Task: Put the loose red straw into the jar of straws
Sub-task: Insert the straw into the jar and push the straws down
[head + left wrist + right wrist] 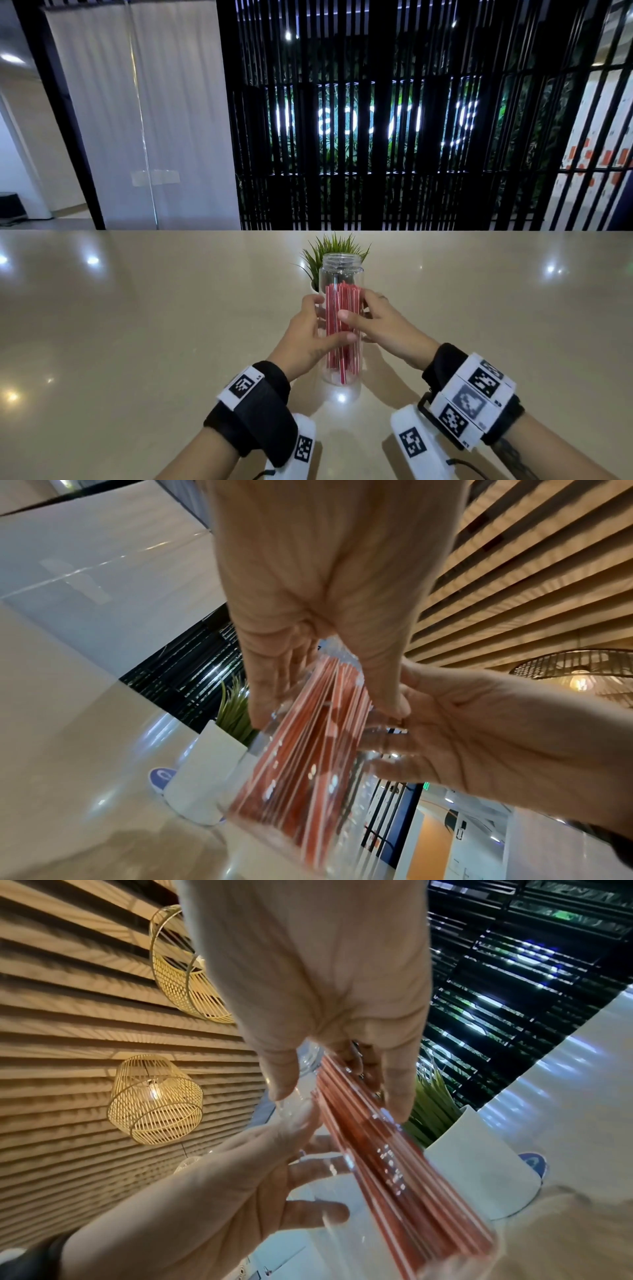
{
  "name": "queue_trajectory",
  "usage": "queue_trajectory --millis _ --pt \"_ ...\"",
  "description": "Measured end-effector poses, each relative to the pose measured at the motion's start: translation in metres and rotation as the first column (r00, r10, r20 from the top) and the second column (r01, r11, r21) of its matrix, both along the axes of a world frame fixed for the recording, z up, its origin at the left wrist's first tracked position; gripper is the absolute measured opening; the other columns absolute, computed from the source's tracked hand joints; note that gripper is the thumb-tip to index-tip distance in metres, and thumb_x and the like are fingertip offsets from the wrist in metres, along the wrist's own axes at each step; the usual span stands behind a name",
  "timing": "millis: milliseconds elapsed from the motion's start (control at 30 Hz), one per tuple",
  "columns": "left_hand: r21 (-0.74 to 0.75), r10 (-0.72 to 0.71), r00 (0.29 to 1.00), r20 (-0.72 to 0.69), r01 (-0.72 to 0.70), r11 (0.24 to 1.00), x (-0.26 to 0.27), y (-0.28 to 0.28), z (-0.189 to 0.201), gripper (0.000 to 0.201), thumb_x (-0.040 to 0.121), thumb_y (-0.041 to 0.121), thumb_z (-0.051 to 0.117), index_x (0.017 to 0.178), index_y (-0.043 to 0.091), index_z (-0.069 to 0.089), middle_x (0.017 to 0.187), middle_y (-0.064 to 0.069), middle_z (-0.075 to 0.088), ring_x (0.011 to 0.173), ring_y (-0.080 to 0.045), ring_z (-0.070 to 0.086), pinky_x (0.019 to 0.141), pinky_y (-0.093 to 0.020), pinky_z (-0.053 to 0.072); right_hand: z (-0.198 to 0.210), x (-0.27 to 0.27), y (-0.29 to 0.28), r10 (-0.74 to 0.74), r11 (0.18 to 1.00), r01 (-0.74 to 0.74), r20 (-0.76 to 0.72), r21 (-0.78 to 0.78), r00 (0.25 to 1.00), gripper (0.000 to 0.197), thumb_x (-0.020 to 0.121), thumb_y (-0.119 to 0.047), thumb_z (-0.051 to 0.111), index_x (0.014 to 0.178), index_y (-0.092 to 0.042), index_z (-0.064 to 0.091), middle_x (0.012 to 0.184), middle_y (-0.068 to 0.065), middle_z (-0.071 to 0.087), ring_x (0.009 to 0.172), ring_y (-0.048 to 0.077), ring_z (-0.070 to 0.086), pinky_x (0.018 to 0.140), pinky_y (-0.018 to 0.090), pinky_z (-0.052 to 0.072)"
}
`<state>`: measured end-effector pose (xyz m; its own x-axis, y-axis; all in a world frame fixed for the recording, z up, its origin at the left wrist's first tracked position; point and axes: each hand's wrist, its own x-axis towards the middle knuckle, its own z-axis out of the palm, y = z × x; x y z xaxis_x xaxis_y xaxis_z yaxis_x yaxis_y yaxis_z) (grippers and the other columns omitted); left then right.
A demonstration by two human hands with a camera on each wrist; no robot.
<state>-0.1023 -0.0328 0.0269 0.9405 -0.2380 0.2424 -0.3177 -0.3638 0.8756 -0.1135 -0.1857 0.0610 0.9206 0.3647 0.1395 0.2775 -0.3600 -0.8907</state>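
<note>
Standing upright, jar (340, 270), hands (342, 329) gripping it

- My glossy beige table (137, 325) mirrors ceiling lights.
- Ahead of me, a black slatted screen (376, 137) with a glowing sign and greenery behind it.
- To my left, a white curtain (144, 113).
- Overhead, a wooden slat ceiling (68, 1015) and wicker pendant lamps (156, 1099).
</note>
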Motion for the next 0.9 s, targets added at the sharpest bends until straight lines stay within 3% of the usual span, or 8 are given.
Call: queue_trajectory --millis 67,133,267,367,500,633,767,900 --pt "0.012 0.045 0.998 0.039 -0.045 0.999 0.010 -0.003 -0.003 0.070 0.074 0.025 0.071 0.125 0.012 0.025 0.111 0.000 0.055 0.095 -0.006 0.053 0.079 -0.020 0.045 -0.001 0.008 0.003 -0.054 0.997 0.056 0.052 -0.054 0.997 0.037 0.092 -0.027 0.054 0.127 -0.022 0.043 0.097 -0.017 0.054 0.091 0.005 0.056 0.068 0.014 0.042" --pt "0.110 0.098 0.993 0.073 -0.106 0.988 0.024 -0.006 -0.009 0.070 0.076 0.028 0.069 0.127 0.009 0.025 0.122 -0.009 0.054 0.100 -0.014 0.052 0.085 -0.028 0.042 -0.006 0.020 0.004 -0.106 0.984 0.117 0.080 -0.134 0.991 0.048 0.092 -0.029 0.055 0.135 -0.019 0.037 0.093 -0.021 0.050 0.090 0.008 0.053 0.064 0.016 0.040" --pt "0.384 0.133 0.989 0.065 -0.147 0.911 0.054 -0.011 -0.024 0.071 0.072 0.034 0.069 0.125 0.012 0.028 0.126 -0.008 0.054 0.110 -0.026 0.052 0.090 -0.042 0.044 -0.022 0.045 0.002 -0.202 0.929 0.211 0.061 -0.303 0.977 0.052 0.089 -0.027 0.058 0.129 -0.009 0.030 0.114 0.006 0.060 0.097 0.023 0.062 0.083 0.036 0.051" --pt "0.375 0.028 0.998 -0.057 -0.004 0.927 0.070 -0.016 -0.031 0.065 0.075 0.022 0.069 0.121 0.011 0.026 0.120 -0.011 0.058 0.106 -0.027 0.055 0.091 -0.041 0.045 -0.034 0.057 -0.004 -0.219 0.917 0.208 0.006 -0.342 0.976 0.041 0.088 -0.021 0.058 0.114 -0.012 0.027 0.102 0.006 0.056 0.078 0.016 0.059 0.067 0.028 0.047" --pt "0.371 -0.001 0.997 -0.081 0.031 0.928 0.084 -0.024 -0.040 0.057 0.078 0.015 0.065 0.121 0.008 0.027 0.116 -0.015 0.058 0.105 -0.029 0.056 0.093 -0.043 0.045 -0.042 0.072 -0.014 -0.241 0.895 0.221 -0.004 -0.387 0.970 0.040 0.089 -0.018 0.058 0.111 -0.013 0.025 0.114 0.014 0.060 0.102 0.029 0.061 0.085 0.035 0.046" --pt "0.388 0.013 0.998 -0.068 0.015 0.922 0.097 -0.030 -0.044 0.051 0.081 0.011 0.062 0.120 0.007 0.029 0.117 -0.017 0.057 0.105 -0.030 0.055 0.089 -0.036 0.044 -0.049 0.089 -0.018 -0.235 0.908 0.205 -0.040 -0.366 0.971 0.042 0.089 -0.017 0.057 0.116 -0.009 0.025 0.114 0.018 0.059 0.092 0.026 0.058 0.078 0.035 0.046" --pt "0.382 0.034 0.996 -0.083 0.000 0.924 0.107 -0.033 -0.042 0.051 0.081 0.009 0.061 0.120 0.006 0.028 0.119 -0.017 0.056 0.108 -0.029 0.054 0.087 -0.033 0.042 -0.050 0.102 -0.018 -0.248 0.907 0.217 -0.041 -0.362 0.968 0.049 0.090 -0.015 0.056 0.126 -0.005 0.023 0.122 0.020 0.058 0.108 0.032 0.059 0.093 0.042 0.048" --pt "0.340 0.044 0.995 -0.094 -0.010 0.940 0.111 -0.042 -0.038 0.050 0.081 0.008 0.061 0.119 0.004 0.029 0.118 -0.018 0.056 0.107 -0.029 0.054 0.086 -0.032 0.042 -0.047 0.109 -0.023 -0.258 0.904 0.223 -0.049 -0.366 0.965 0.049 0.091 -0.014 0.054 0.127 -0.005 0.022 0.124 0.022 0.058 0.112 0.033 0.058 0.097 0.041 0.045"
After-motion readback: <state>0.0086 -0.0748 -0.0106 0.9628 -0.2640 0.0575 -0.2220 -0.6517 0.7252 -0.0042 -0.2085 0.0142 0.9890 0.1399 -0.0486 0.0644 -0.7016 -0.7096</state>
